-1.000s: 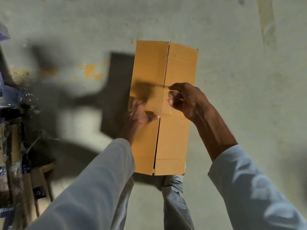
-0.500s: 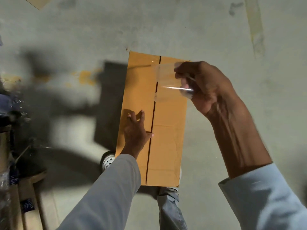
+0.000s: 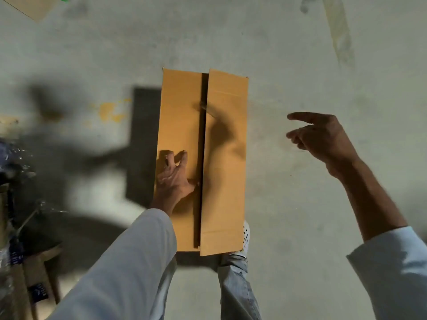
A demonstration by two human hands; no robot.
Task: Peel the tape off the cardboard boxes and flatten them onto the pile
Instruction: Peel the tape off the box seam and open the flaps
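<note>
Two flaps of the long, tan cardboard box [image 3: 225, 162] stand apart along a dark central gap, the right flap raised slightly above the left one; the box sits upright on the grey concrete floor [image 3: 288, 54] directly in front of me, its near end hiding most of my white perforated shoe [image 3: 246, 236]. My left hand [image 3: 174, 175] rests on the left flap, fingers spread and bent so that the tips press the cardboard and the thumb lies at the edge of the gap. My right hand [image 3: 323, 139] hangs in the air well to the right of the box, fingers loosely extended and pointing left, holding nothing that I can make out; motion blur softens its outline. Both forearms wear pale blue sleeves [image 3: 129, 269], and a leg in light blue jeans [image 3: 235, 285] shows below the box. One corner of another tan cardboard sheet [image 3: 30, 5] lies at the upper left edge. Wooden furniture [image 3: 39, 269] with clear plastic wrapping stands at the far left; a small dark label on it carries writing too blurred to read. No printing is legible on the box itself.
</note>
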